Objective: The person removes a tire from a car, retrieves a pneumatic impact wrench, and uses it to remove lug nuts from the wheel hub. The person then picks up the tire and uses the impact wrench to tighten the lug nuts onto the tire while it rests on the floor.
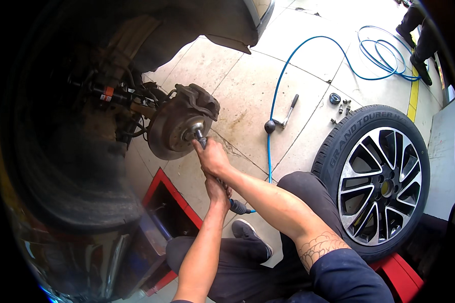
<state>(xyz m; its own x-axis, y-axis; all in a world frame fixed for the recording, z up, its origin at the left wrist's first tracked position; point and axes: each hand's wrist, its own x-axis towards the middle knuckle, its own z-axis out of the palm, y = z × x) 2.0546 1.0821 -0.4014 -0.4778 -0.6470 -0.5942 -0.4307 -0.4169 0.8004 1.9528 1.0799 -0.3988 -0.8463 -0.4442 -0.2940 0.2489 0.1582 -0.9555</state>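
Both my hands are wrapped around an air wrench point(201, 139), most of whose body they hide. My right hand point(213, 157) grips it near the front, and my left hand point(217, 189) closes on it just behind. The wrench's socket end meets the centre of the wheel hub point(198, 127). Around that hub is a bare, brown-tinged brake disc point(162, 132), with the brake caliper point(199, 101) over its upper right side. A black coupling point(239, 207) sticks out behind my left hand and joins the blue air hose point(270, 161).
A wheel with its tyre point(333, 156) leans at my right beside a red stand point(399, 275). On the tiles lie a ratchet handle point(292, 103), several small sockets point(348, 109) and a blue-black round item point(334, 98). A red-edged box point(174, 194) stands left; another person's legs point(419, 40) show far right.
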